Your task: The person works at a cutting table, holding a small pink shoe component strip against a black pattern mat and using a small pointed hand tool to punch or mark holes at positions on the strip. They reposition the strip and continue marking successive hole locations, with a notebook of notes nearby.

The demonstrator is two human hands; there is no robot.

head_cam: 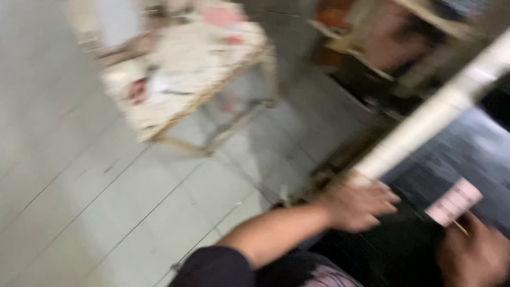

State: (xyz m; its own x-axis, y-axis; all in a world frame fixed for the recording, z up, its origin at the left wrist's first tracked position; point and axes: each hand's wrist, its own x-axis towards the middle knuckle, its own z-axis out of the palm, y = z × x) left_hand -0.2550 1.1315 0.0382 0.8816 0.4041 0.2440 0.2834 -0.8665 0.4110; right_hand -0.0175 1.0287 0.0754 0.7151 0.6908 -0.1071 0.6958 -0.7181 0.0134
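At the lower right of the blurred head view, we see the left hand (357, 204) closed around the lower end of a long white pole (435, 114), its fingers curled over the pole where the pale shaft meets the dark cloth below. The pole runs up and to the right from that grip, slanting across the frame until it leaves at the upper right edge. Our right hand (473, 255) sits in the bottom right corner, its fingers bent around a thin yellowish stick (460, 227), possibly a pencil; the blur keeps us from telling how tightly it is pinched. Just above that hand, touching or nearly touching its fingertips, lies a small pink card (455, 202) with a grid of darker marks, resting on the dark fabric (441, 159) that fills the space beneath and beside the pole. The left forearm reaches in from the bottom centre, bare below a dark sleeve (215, 268). Further out, to the left, we see a pale tiled floor (106, 212) with thin grey joints. Well apart from the hands, at the upper centre, a wooden-framed table (186, 74) stands on that floor, its top covered with light, reddish-smudged clutter too blurred to identify.
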